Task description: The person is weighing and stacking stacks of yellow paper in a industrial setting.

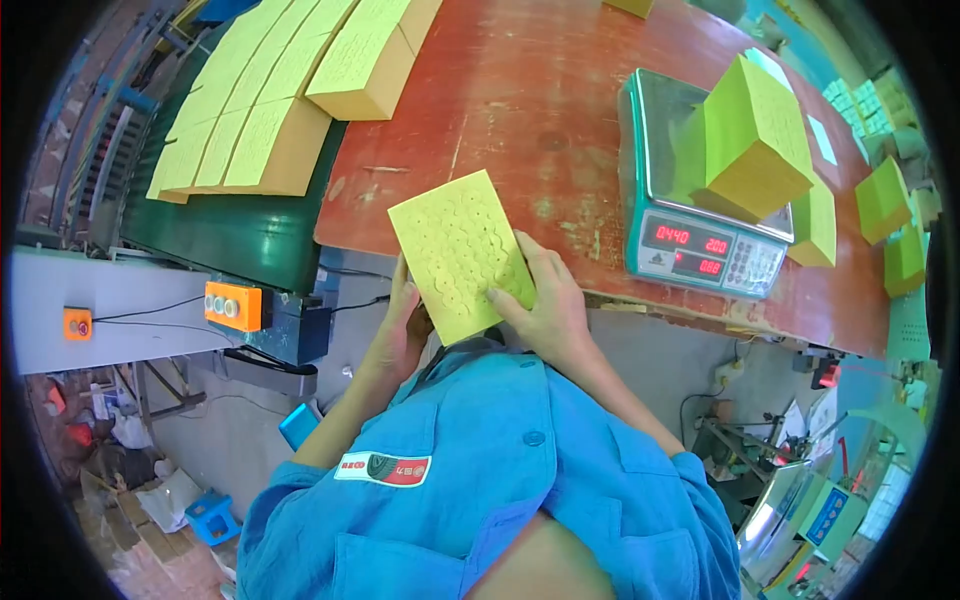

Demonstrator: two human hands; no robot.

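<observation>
Red-brown worktable (520, 110), worn top; green conveyor (230, 235) to the left carrying rows of yellow sheet stacks (260, 100). Digital scale (700, 230) on the right with a yellow stack (755, 135) on its pan. At the near table edge, both hands grasp a yellow punched sheet bundle (460, 252): left hand (405, 320) under its left edge, right hand (545, 300) gripping its right edge.

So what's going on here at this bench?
A person in a blue work jacket holds a stack of yellow sheets in both hands at the near edge of a red-brown table. The left hand supports it from below; the right hand has its fingers on top. A taller yellow stack sits on a digital scale to the right, and more stacks lie on a green belt.
</observation>
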